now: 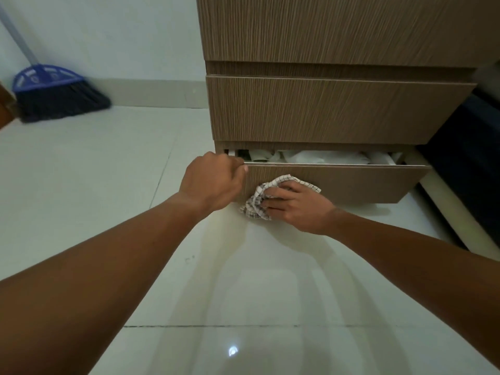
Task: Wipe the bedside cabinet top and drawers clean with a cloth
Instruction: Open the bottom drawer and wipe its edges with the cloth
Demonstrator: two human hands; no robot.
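Observation:
A brown wood-grain bedside cabinet (338, 31) stands ahead with three drawers. The bottom drawer (359, 182) is pulled partly out and shows white bags or papers (319, 157) inside. My left hand (213, 182) grips the top left corner of that drawer's front. My right hand (297, 207) presses a crumpled white checked cloth (259, 201) against the lower left part of the drawer front. The middle drawer (338, 109) sits slightly forward of the top one.
A blue broom (54, 93) leans against the wall at the far left. Glossy white floor tiles (243, 307) spread below my arms. A dark bed side (468, 158) and a pale strip (454, 220) run along the right of the cabinet.

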